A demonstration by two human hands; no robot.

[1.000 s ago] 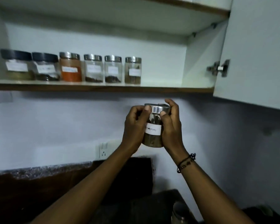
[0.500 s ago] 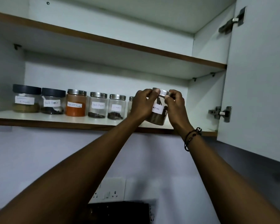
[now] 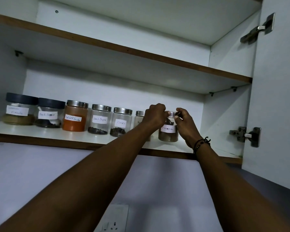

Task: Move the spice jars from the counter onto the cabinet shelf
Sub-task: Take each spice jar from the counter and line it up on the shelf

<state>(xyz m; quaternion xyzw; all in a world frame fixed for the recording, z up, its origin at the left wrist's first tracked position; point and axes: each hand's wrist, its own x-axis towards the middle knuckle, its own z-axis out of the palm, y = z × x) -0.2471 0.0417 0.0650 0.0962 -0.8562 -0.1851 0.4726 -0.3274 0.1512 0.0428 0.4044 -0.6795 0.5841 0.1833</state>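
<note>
Both hands' fingers (image 3: 164, 113) pinch jar (image 3: 168, 133) lid.

Clear glass jars with brushed, shiny metal lids (image 3: 101, 107) and white paper labels (image 3: 99, 120) line a smooth, matt white laminate shelf (image 3: 40, 132) edged in brown wood-look trim. Two jars at the left end carry matt dark plastic lids (image 3: 21, 98). The cabinet door (image 3: 278, 91) is smooth and matt white, fitted with dull metal hinges (image 3: 247, 135).
</note>
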